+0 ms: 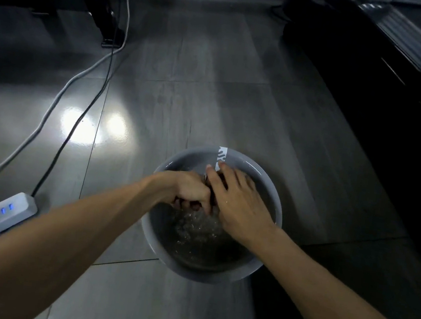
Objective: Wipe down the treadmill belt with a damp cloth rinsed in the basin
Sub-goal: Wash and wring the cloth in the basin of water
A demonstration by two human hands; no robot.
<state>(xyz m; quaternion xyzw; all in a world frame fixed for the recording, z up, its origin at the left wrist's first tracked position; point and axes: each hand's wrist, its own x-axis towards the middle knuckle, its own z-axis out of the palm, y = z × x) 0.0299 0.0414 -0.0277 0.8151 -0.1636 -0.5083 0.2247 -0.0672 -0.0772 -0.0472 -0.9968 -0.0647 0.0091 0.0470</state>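
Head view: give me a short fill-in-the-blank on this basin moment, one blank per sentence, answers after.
1. Both hands, left hand and right hand, are over the round grey plastic ____.
2. The basin sits on the grey tiled ____.
3. The white power strip with lit blue lights lies on the person's ____ side.
4. The water under the hands looks ____, not still.

Answers: basin; floor; left; splashing

The white label (222, 153) on the basin (276, 207) rim is unreadable.
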